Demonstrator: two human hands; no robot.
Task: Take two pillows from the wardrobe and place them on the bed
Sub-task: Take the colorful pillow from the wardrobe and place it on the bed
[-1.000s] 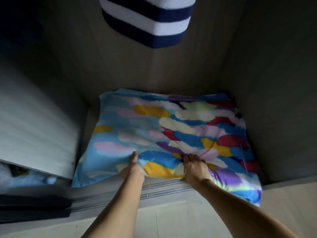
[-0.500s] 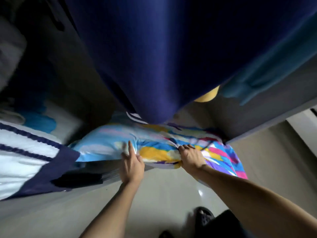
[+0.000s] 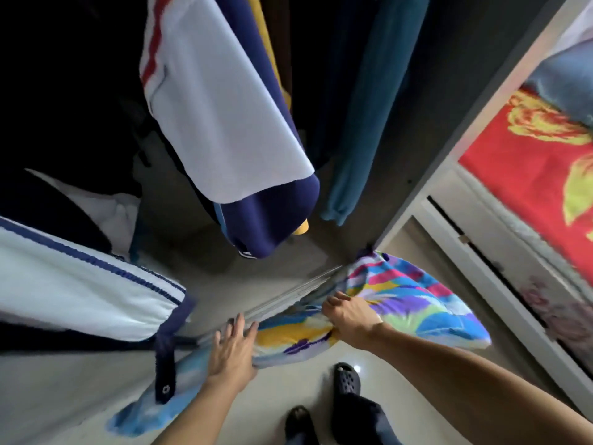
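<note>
Since half a second ago the pillow (image 3: pixel 401 303) has come most of the way out of the wardrobe (image 3: pixel 426 130): its bright, many-coloured body now hangs over the pale floor (image 3: pixel 282 393) in front of the wardrobe's bottom rail (image 3: pixel 288 298), where earlier it lay mostly behind that rail. The dark blue garment that filled the upper view then has given way to a white garment with a navy hem (image 3: pixel 231 123) hanging above the pillow.

The right hand (image 3: pixel 348 313) is closed into a fist around a bunched fold at the pillow's near edge, fingers curled under the fabric. The left hand (image 3: pixel 232 346) lies spread, fingers apart, its palm flat on the pillow's pale blue end just left of the fist; it presses rather than pinches.

One corner of the pillow touches the wardrobe's right-hand side panel near the rail. A teal sleeve (image 3: pixel 362 123) hangs above and behind the pillow, inside the wardrobe. A white jacket with blue piping (image 3: pixel 73 284) lies to the left of the pillow, its navy strap draped over the pillow's left end.

To the right of the pillow, beyond the wardrobe panel, stands the bed (image 3: pixel 529 175) with a red and yellow cover. Below the pillow, two dark slippers (image 3: pixel 345 377) rest on the floor.
</note>
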